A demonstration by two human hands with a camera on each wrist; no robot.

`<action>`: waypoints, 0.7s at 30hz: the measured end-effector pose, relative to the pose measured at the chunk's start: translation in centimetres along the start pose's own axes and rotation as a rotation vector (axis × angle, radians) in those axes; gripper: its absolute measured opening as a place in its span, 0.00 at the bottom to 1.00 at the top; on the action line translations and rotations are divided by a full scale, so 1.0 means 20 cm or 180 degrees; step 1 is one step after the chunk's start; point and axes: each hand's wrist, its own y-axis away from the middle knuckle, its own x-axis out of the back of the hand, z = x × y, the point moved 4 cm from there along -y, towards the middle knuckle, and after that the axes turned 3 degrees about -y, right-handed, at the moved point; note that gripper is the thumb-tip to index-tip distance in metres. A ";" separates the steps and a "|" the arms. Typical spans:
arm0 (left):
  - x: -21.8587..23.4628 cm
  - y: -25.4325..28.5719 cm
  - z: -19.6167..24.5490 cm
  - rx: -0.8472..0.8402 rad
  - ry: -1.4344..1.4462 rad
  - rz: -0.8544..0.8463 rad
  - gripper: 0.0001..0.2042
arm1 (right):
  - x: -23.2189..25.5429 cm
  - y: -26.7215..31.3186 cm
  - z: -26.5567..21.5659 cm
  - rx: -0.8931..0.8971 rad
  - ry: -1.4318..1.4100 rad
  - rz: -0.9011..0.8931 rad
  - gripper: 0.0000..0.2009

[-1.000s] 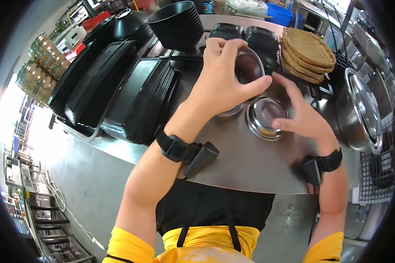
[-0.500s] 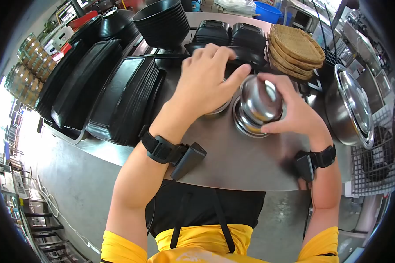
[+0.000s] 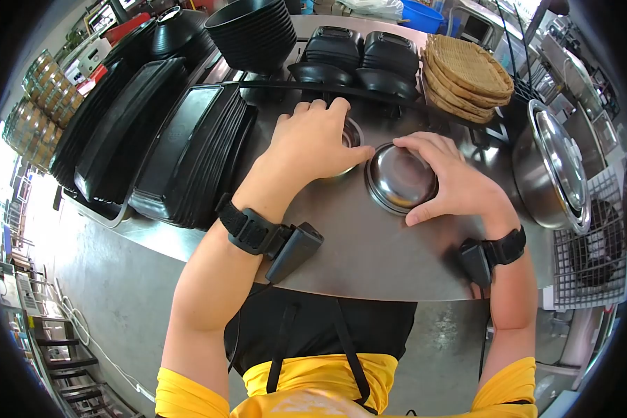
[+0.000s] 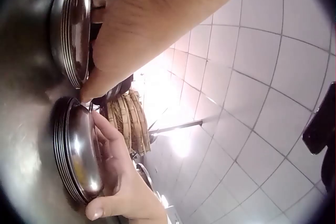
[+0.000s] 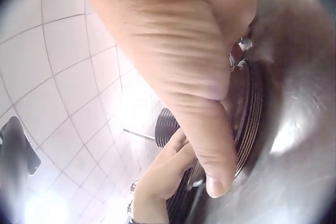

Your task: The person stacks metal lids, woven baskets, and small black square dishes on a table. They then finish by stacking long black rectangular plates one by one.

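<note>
Two stacks of small steel bowls stand side by side on the steel table (image 3: 369, 258). My left hand (image 3: 313, 143) lies over the left stack (image 3: 352, 134), its fingers curled over the far rim and its thumb reaching toward the other stack. My right hand (image 3: 453, 184) curls round the right stack (image 3: 399, 177), fingers along the far rim and thumb at the near side. The left wrist view shows both stacks on edge, the left stack (image 4: 71, 29) under my thumb and the right stack (image 4: 79, 150) in my right hand (image 4: 121, 182). In the right wrist view, my thumb lies against the right stack (image 5: 244, 113).
Stacked black trays (image 3: 188, 146) fill the table's left side. Black bowls (image 3: 254, 28) and black lidded containers (image 3: 362, 49) stand at the back. Woven baskets (image 3: 467, 73) are piled at the back right, beside large steel bowls (image 3: 557, 167) and a wire rack (image 3: 592, 258).
A bowl that my left hand held up passed to my right hand and now sits nested in the right stack. Both hands have come down onto the stacks.
</note>
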 end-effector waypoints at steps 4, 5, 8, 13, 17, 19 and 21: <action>0.01 0.00 0.00 -0.0045 0.0080 0.0037 0.36 | 0.00 0.00 0.01 -0.0036 -0.0019 0.0000 0.54; 0.01 0.00 0.00 -0.0045 0.0119 0.0035 0.34 | 0.00 0.00 0.00 -0.0046 -0.0017 0.0007 0.54; 0.02 -0.01 0.01 -0.0027 0.0146 0.0149 0.31 | 0.00 0.00 -0.01 -0.0044 0.0127 -0.0029 0.55; 0.05 -0.01 0.01 0.0111 0.0090 0.0268 0.29 | 0.00 0.00 -0.02 -0.0122 0.0161 -0.0072 0.55; 0.07 -0.02 0.02 -0.0113 0.0369 0.0764 0.29 | 0.00 0.00 -0.01 -0.0176 0.0176 -0.0108 0.54; 0.10 -0.03 0.03 -0.0389 0.0764 0.1160 0.31 | 0.00 0.00 0.00 -0.0166 -0.0030 0.0037 0.53; 0.15 -0.01 0.07 -0.0566 0.1135 0.1231 0.29 | 0.00 -0.03 0.04 0.0002 -0.0355 0.0387 0.53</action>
